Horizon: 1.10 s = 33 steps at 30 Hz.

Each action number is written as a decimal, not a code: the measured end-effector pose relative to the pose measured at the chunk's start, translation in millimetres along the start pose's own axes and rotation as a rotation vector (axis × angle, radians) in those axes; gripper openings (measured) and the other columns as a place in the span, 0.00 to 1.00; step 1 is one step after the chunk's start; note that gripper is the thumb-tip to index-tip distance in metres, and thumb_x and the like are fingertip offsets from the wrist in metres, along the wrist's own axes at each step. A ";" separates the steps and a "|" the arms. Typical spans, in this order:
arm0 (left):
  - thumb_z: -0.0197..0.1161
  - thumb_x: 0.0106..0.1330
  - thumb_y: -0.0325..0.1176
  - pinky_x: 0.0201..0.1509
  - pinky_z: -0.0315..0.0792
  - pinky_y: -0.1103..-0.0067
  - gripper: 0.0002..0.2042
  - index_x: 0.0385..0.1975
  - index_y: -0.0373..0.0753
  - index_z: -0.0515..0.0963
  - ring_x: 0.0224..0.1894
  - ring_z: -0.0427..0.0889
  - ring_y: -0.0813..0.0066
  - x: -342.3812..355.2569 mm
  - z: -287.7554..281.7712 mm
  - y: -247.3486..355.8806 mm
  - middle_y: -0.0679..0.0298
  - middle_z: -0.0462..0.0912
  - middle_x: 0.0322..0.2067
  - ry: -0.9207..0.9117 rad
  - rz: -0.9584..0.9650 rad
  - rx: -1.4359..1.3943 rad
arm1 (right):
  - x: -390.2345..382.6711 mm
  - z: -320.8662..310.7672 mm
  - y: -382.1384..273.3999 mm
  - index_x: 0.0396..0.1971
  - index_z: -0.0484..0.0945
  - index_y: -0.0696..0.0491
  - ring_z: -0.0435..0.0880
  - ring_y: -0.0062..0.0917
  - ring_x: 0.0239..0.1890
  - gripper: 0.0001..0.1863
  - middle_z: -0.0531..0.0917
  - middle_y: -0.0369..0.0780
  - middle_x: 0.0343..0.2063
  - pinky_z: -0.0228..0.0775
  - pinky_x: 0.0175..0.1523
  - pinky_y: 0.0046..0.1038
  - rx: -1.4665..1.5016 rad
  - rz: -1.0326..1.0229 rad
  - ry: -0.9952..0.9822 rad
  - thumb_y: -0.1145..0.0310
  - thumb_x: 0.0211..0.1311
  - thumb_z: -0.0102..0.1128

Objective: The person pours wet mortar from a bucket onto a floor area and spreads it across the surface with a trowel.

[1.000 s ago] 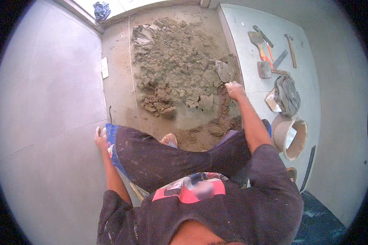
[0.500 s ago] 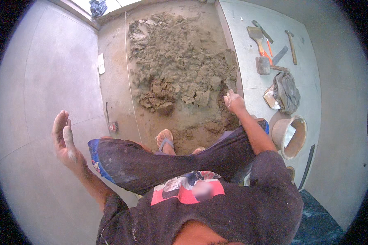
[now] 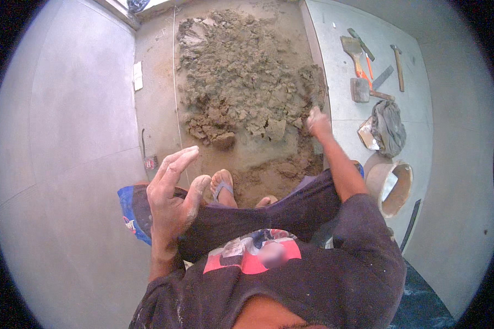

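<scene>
A lumpy bed of damp grey-brown mortar covers the floor strip ahead of me. My right hand is closed at its right edge, close to the raised slab. The fingers wrap round something low in the mortar, but I cannot make out what it is. My left hand is raised over my left knee, dusty and holding nothing, with thumb and fingers apart. A thin pale string runs lengthwise left of the mortar.
On the right slab lie a wide brush, a mallet, a hammer, a grey cloth and a tub. A small red tool lies by the left wall. My sandalled foot stands at the mortar's near edge.
My left hand has swung inward to the right, from beside the wall to above my knee. My right hand has shifted slightly away from me along the mortar's right edge, still closed.
</scene>
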<state>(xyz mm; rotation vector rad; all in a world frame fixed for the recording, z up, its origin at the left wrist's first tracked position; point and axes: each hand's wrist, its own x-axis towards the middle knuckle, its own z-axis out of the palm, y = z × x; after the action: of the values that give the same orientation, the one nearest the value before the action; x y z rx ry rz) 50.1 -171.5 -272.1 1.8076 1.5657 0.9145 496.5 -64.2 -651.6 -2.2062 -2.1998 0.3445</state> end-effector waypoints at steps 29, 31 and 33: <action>0.69 0.56 0.31 0.54 0.73 0.66 0.26 0.55 0.33 0.71 0.52 0.77 0.49 -9.8 5.1 9.3 0.48 0.76 0.51 -0.400 -0.035 -0.021 | -31.9 -53.2 -73.5 0.42 0.73 0.57 0.81 0.51 0.44 0.24 0.83 0.55 0.37 0.73 0.48 0.48 -0.030 0.010 -0.334 0.48 0.68 0.47; 0.69 0.56 0.31 0.54 0.73 0.66 0.27 0.56 0.33 0.70 0.52 0.76 0.49 -11.5 3.3 9.5 0.48 0.76 0.50 -0.397 -0.031 -0.030 | -32.4 -59.1 -79.9 0.42 0.74 0.58 0.80 0.51 0.46 0.25 0.82 0.55 0.40 0.72 0.51 0.48 0.001 0.010 -0.324 0.47 0.68 0.46; 0.70 0.55 0.31 0.55 0.73 0.66 0.27 0.56 0.33 0.70 0.52 0.77 0.50 -12.4 1.7 11.9 0.49 0.76 0.51 -0.394 -0.028 -0.038 | -36.3 -46.9 -77.7 0.42 0.75 0.59 0.79 0.52 0.48 0.27 0.81 0.55 0.42 0.71 0.53 0.48 0.061 0.066 -0.307 0.46 0.68 0.46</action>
<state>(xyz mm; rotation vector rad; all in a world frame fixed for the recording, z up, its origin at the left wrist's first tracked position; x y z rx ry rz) 57.6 -185.5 -265.4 1.8021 1.3103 0.5286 427.6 -91.9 -588.0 -2.3320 -2.2184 0.7904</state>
